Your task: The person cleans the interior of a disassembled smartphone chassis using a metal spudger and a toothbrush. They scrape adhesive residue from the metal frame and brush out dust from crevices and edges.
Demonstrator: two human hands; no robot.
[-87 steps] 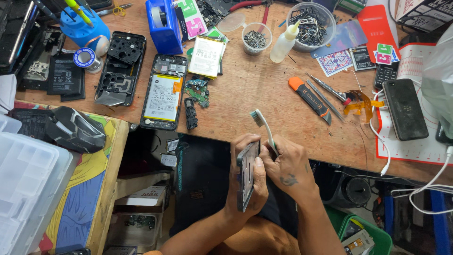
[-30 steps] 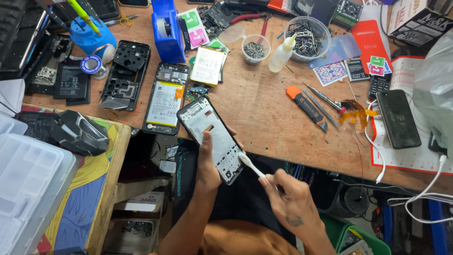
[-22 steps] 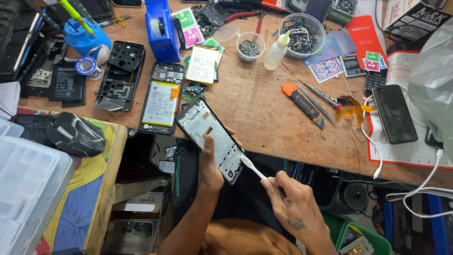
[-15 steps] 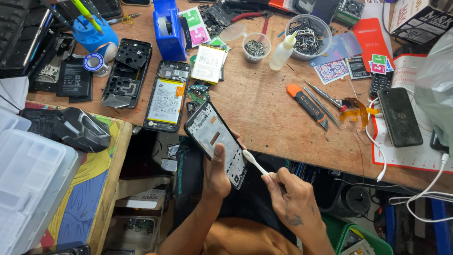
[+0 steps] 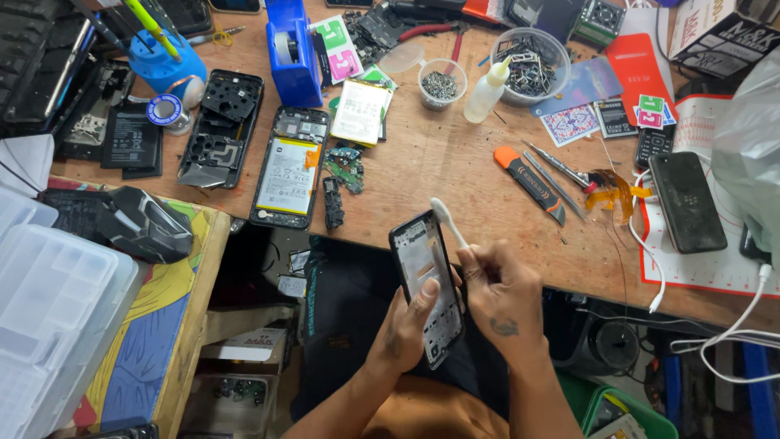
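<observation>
Left hand (image 5: 406, 329) grips phone frame (image 5: 428, 286) from below, thumb across its face, fingers wrapped behind; frame held tilted, upright-ish, over the lap, just near of the desk (image 5: 455, 175) edge. Right hand (image 5: 500, 297) pinched around toothbrush (image 5: 449, 223), bristle end poking up past the frame's far right corner, apparently just off the surface; contact unclear. Step in hand looks like brushing the bare frame clean. Next move likely calls for laying the bristles back on the frame and stroking along its edge while the left hand keeps it steady.

On desk, far left: opened phone (image 5: 288, 168) showing its battery, black back cover (image 5: 219, 128) left of it, small circuit boards (image 5: 341, 167) beside. Far right: orange-tipped knife (image 5: 532, 183), tweezers (image 5: 561, 169), black phone (image 5: 686, 202). Glue bottle (image 5: 485, 91) and screw cup (image 5: 443, 84) far centre.
</observation>
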